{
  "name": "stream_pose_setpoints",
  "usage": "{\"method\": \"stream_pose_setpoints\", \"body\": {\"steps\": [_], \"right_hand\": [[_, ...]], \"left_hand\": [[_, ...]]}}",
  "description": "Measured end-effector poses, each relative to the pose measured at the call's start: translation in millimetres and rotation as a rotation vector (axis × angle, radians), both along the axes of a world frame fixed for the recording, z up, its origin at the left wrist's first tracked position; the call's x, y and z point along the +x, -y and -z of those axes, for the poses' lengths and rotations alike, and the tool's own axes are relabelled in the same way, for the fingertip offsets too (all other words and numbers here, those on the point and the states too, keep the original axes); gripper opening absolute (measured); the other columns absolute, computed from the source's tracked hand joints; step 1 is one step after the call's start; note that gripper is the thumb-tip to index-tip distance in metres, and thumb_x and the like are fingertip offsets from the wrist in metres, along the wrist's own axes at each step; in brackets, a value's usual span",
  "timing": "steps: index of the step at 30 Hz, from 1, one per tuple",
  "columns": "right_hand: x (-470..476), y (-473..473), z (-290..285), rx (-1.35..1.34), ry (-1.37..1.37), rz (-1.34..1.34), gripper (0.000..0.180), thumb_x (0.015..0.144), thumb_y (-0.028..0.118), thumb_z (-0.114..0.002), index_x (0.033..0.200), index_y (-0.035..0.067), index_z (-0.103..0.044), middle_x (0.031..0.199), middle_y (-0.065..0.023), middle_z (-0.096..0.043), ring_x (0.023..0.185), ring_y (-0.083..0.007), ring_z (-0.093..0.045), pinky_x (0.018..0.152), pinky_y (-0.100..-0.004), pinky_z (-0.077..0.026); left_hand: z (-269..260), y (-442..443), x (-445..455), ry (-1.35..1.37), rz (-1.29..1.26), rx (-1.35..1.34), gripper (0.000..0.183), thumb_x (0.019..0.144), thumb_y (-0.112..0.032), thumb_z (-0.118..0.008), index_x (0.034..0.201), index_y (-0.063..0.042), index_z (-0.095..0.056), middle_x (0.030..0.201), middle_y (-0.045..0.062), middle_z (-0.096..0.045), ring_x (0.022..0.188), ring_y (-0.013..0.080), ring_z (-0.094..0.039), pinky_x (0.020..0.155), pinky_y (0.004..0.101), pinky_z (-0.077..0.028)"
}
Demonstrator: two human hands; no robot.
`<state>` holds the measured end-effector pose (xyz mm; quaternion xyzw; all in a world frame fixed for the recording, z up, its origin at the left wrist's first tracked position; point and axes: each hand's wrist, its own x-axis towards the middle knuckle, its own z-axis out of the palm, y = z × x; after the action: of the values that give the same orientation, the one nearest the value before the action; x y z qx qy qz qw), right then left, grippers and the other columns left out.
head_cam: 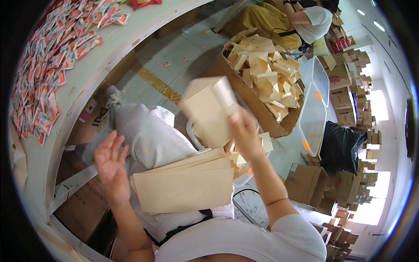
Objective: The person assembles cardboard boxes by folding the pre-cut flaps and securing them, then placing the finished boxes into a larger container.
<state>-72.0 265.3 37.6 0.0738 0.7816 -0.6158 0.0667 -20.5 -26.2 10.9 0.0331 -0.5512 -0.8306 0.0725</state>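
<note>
My right hand (245,132) grips a folded cream paper piece (208,108), perhaps a bag or sleeve, blurred by motion, above a clear plastic bin (244,179) that holds more folded pieces. Off to the left, my left hand (113,165) is raised beside my lap, its fingers apart and nothing in it. Across my lap lies a stack of flat cream paper sheets (185,188), slightly fanned at the far side. The lower part of the held piece is close to the stack's far right corner; whether they touch, I cannot tell.
Many small red and white packets (49,75) lie heaped on a table (78,77) at the left. A large cardboard box (239,85) full of folded paper pieces stands beyond my knees, near a seated person (294,23). To the right are clear bins (312,111), a black plastic bag (340,145) and cartons (304,185).
</note>
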Motion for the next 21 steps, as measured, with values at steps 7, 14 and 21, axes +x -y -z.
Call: {"method": "stream_pose_setpoints", "body": {"steps": [7,14,21], "right_hand": [[-43.2,-142.3,72.7,-0.136,0.145,0.475,0.032,0.088,0.030,-0.045,0.107,0.004,-0.045,0.088,-0.0086,-0.055,0.074,-0.0204,-0.056,0.064,-0.0338,-0.049],[-32.1,-236.7,134.8,-0.310,0.305,0.869,0.031,0.086,0.030,-0.047,0.111,0.013,-0.043,0.105,-0.0121,-0.046,0.091,-0.0337,-0.049,0.061,-0.0489,-0.045],[-49.8,-309.6,21.7,-0.227,0.098,1.114,0.059,0.078,0.041,-0.056,0.124,0.012,-0.032,0.124,-0.0114,-0.036,0.119,-0.0310,-0.031,0.089,-0.0598,-0.028]], "left_hand": [[66.4,20.5,47.0,0.258,-0.028,-0.162,0.063,0.073,-0.034,-0.061,0.122,-0.004,-0.033,0.119,0.012,-0.041,0.111,0.0228,-0.038,0.093,0.0351,-0.031],[68.4,-7.6,73.9,0.400,0.062,-0.010,0.070,0.072,-0.027,-0.063,0.128,-0.010,-0.025,0.110,0.012,-0.045,0.097,0.0194,-0.045,0.087,0.0312,-0.034],[59.0,-9.4,71.6,0.422,0.121,-0.025,0.059,0.075,-0.025,-0.061,0.123,-0.010,-0.031,0.098,0.008,-0.049,0.090,0.0165,-0.048,0.081,0.0280,-0.039]]}}
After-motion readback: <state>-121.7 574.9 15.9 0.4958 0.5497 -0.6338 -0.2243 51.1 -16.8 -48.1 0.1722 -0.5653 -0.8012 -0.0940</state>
